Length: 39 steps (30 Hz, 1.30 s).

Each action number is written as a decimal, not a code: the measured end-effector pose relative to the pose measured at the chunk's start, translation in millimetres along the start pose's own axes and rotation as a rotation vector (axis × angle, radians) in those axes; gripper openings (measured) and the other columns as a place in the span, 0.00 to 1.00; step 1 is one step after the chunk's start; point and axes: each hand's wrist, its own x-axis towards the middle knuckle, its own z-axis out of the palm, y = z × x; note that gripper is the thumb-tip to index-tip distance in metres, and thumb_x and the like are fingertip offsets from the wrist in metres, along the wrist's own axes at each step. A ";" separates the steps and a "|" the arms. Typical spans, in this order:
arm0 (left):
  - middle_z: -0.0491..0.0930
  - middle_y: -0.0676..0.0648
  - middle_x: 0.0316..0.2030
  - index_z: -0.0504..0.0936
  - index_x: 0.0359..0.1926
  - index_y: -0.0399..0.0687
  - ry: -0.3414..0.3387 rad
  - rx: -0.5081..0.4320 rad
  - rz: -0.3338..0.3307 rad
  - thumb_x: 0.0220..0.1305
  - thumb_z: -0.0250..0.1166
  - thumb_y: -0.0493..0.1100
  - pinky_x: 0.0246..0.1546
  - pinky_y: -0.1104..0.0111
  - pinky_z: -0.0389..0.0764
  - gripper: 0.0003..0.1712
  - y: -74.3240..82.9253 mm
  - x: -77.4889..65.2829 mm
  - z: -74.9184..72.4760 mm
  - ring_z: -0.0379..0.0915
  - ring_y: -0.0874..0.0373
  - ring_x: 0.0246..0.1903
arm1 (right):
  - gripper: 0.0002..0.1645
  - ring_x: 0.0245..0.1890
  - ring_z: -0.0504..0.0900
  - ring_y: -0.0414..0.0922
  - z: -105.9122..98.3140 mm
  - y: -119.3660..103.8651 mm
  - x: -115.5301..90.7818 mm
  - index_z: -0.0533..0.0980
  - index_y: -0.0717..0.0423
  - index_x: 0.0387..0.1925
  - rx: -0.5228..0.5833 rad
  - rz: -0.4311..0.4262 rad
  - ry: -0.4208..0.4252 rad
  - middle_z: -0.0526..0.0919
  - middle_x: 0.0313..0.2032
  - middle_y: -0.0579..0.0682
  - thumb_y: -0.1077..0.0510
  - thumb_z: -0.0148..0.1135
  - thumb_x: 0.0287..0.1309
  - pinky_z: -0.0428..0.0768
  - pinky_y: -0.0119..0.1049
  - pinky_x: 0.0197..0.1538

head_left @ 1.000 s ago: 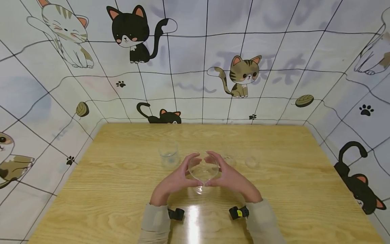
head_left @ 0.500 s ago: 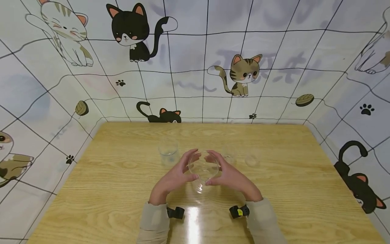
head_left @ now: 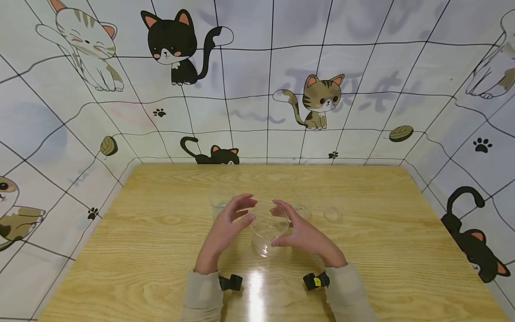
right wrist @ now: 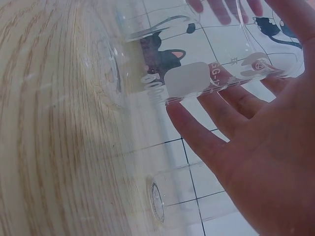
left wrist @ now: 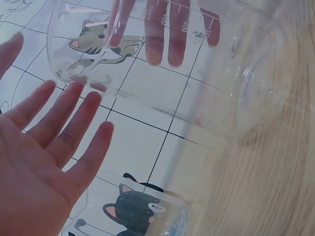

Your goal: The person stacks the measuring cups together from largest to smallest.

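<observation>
A large clear glass beaker [head_left: 265,241] stands upright on the wooden table between the two hands, white graduation marks on its wall. My right hand [head_left: 299,232] curves round the beaker's right side, thumb at the front and fingers behind. In the right wrist view the fingers [right wrist: 197,132] lie along the glass [right wrist: 187,78], beside a white label patch and printing. My left hand [head_left: 227,223] is at the left of the rim, its fingers spread and loosely bent. In the left wrist view those fingers [left wrist: 69,132] look apart from the beaker [left wrist: 162,93].
Behind the left hand stands another clear beaker [head_left: 221,195], partly hidden. Behind the right hand are a small clear glass vessel [head_left: 302,209] and, farther right, another transparent piece [head_left: 333,213], both hard to make out. A cat-patterned wall covering [head_left: 249,107] borders the table.
My left hand has come away from the beaker, moving left and slightly up, its thumb leaving the front of the glass. The right hand and the beaker have stayed in place.
</observation>
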 end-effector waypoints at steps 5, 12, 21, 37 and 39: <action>0.73 0.40 0.48 0.68 0.56 0.44 0.143 0.017 0.038 0.61 0.57 0.41 0.50 0.57 0.69 0.22 3.4 -0.7 -3.5 0.69 0.46 0.49 | 0.58 0.62 0.58 0.43 2.1 18.3 5.2 0.44 0.35 0.66 -0.015 -0.004 0.019 0.61 0.61 0.45 0.52 0.71 0.40 0.59 0.56 0.56; 0.76 0.51 0.44 0.72 0.52 0.46 0.332 0.043 0.048 0.61 0.57 0.46 0.50 0.59 0.68 0.19 -6.2 -0.2 -11.5 0.70 0.59 0.46 | 0.58 0.61 0.58 0.40 1.9 26.0 7.3 0.44 0.28 0.64 -0.005 -0.008 0.023 0.60 0.61 0.41 0.48 0.72 0.38 0.59 0.56 0.56; 0.75 0.52 0.45 0.74 0.50 0.53 0.547 -0.004 0.068 0.59 0.59 0.50 0.44 0.68 0.72 0.18 -22.7 -0.7 -23.2 0.70 0.58 0.46 | 0.58 0.62 0.57 0.45 0.6 14.0 4.6 0.44 0.37 0.66 0.015 0.000 0.011 0.59 0.62 0.48 0.55 0.71 0.41 0.58 0.57 0.56; 0.63 0.46 0.56 0.65 0.57 0.40 0.638 0.035 -0.028 0.59 0.60 0.44 0.55 0.57 0.61 0.27 0.4 -4.7 -21.1 0.57 0.56 0.56 | 0.56 0.63 0.56 0.49 -0.4 -4.7 -1.7 0.43 0.44 0.67 0.018 0.004 -0.006 0.58 0.62 0.54 0.57 0.69 0.44 0.58 0.57 0.57; 0.61 0.45 0.57 0.64 0.57 0.41 0.640 0.043 -0.032 0.58 0.61 0.43 0.56 0.55 0.59 0.28 1.4 -4.3 -20.8 0.55 0.54 0.58 | 0.56 0.63 0.56 0.49 -0.5 -4.9 -1.5 0.43 0.44 0.67 0.017 0.001 -0.007 0.58 0.62 0.54 0.56 0.69 0.43 0.58 0.57 0.57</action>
